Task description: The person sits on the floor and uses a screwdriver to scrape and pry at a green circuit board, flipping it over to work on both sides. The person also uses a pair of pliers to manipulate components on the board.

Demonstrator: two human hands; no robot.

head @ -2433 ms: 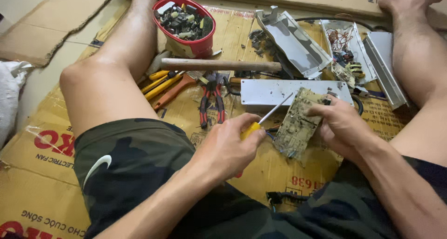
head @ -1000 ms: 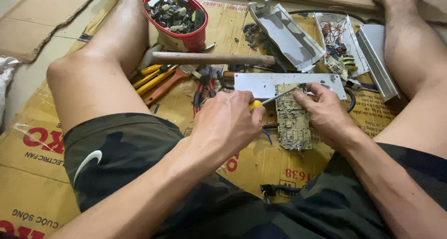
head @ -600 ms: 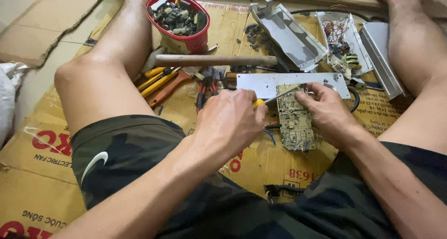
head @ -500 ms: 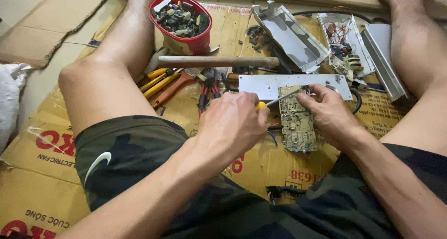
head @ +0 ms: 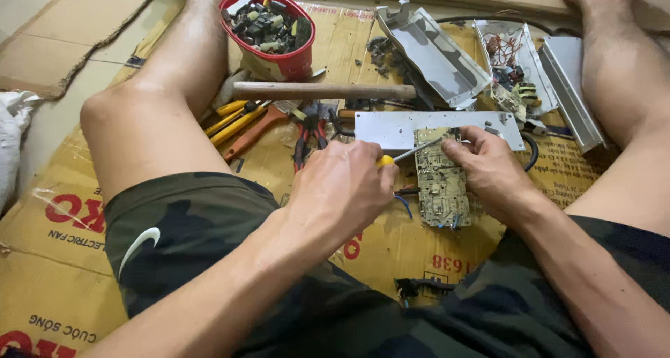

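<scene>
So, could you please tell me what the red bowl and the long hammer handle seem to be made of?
The red round bowl looks like glossy plastic, judging by its uniform colour and sheen. The long brown hammer handle looks like bare, matt wood, probably unvarnished.

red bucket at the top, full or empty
Full: the red bucket is heaped to its rim with small dark electronic parts.

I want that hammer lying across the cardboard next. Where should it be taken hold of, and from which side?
Take the hammer by the bare right half of its wooden handle, coming from above. It lies flat, left to right; its head end sits tucked by the red bowl and the person's leg, while the handle's right stretch has open cardboard behind it.
</scene>
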